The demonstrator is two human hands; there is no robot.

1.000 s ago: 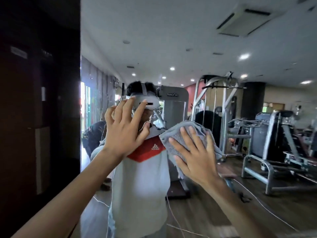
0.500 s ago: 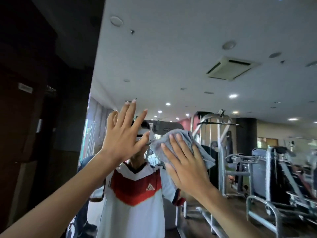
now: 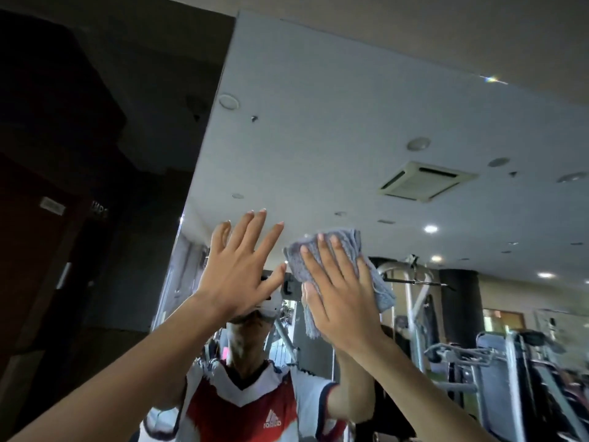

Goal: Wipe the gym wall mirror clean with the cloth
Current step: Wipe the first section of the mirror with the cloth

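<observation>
Two hands are raised. The left hand (image 3: 237,272) has a wide, empty grip, fingers spread flat toward the glass; whether it touches, I cannot tell. The right hand (image 3: 341,298) has a flat grip too: straight fingers press the grey cloth (image 3: 345,239) against the mirror (image 3: 318,138), high up, just beside the left hand. Unpinched, the cloth's hanging lower edge could pull it free mid-stroke, and a bare left palm would smear the glass.

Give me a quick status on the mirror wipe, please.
Right hand flat, pressing grey cloth on mirror. Left hand open, fingers spread, raised beside it. Nothing blocking the glass above.
</observation>
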